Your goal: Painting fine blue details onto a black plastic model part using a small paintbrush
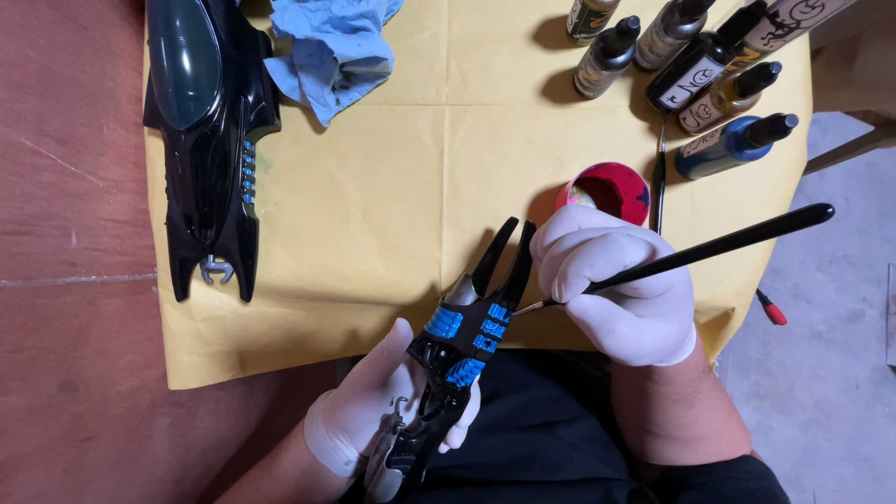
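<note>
Gloves on both hands: my left grip (373,411) is closed around a black model part (462,359) with blue panels, just below the yellow paper (373,205). My right grip (616,280) pinches a black paintbrush (709,247), its tip touching the part's blue panels. Red paint cup (611,189) sits just above the part, paint bottles (700,70) beyond it.

Open yellow paper (392,196) is left across the middle, hemmed by the black model hull (210,131) leftward, the paint bottles (695,70) rightward and the red cup (611,189).
</note>
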